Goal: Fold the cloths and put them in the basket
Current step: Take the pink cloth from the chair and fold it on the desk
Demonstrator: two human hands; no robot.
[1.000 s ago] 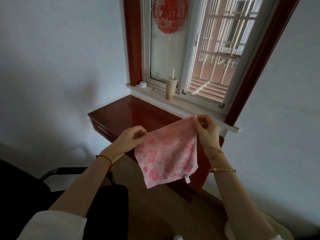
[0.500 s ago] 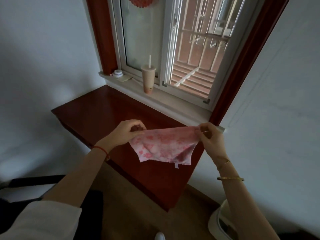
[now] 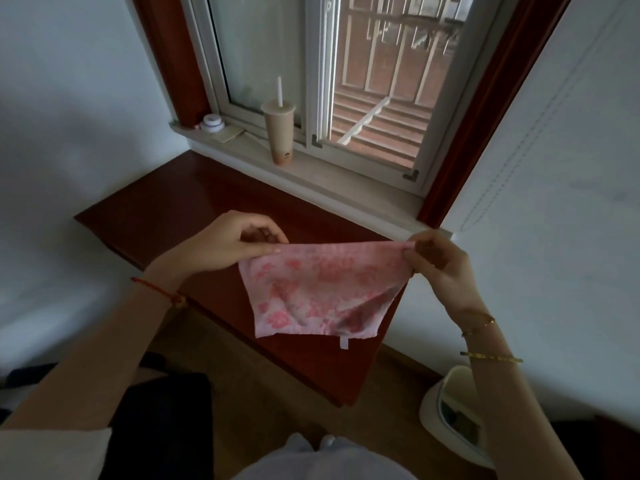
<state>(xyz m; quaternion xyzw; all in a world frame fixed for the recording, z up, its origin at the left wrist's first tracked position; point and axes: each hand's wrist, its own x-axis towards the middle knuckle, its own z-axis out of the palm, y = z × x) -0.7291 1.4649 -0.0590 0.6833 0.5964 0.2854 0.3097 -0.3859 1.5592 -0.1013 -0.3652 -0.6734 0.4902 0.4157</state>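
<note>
We held the pink floral cloth (image 3: pixel 318 289) stretched between both hands above the front-right part of the red-brown table (image 3: pixel 166 209). The left hand (image 3: pixel 225 244) was closed in a pinch on the cloth's upper-left corner; the right hand (image 3: pixel 438 261) was closed in a pinch on its upper-right corner. The top edge ran nearly taut between the two grips, while the body of the cloth hung slack, with its lower edge and small white label (image 3: pixel 343 342) near the table's front edge. We could not tell whether that lower edge touched the table or hung just clear of it.

We judged several risks from this position. Both grips took only the extreme corners, so a slip at either corner would have let the cloth swing down and drop past the table's front edge to the floor. The slack, wrinkled lower-right portion could have folded unevenly if the cloth were laid down without first being smoothed. A cup with a straw (image 3: pixel 280 133) stood on the window sill (image 3: pixel 346 188) beyond the table's far edge, well apart from the cloth; a wide forward sweep could have upset it. A white basket (image 3: pixel 446 403) stood on the floor beside the table's right corner, partly hidden by the right forearm, so a blind drop there could have missed.
</note>
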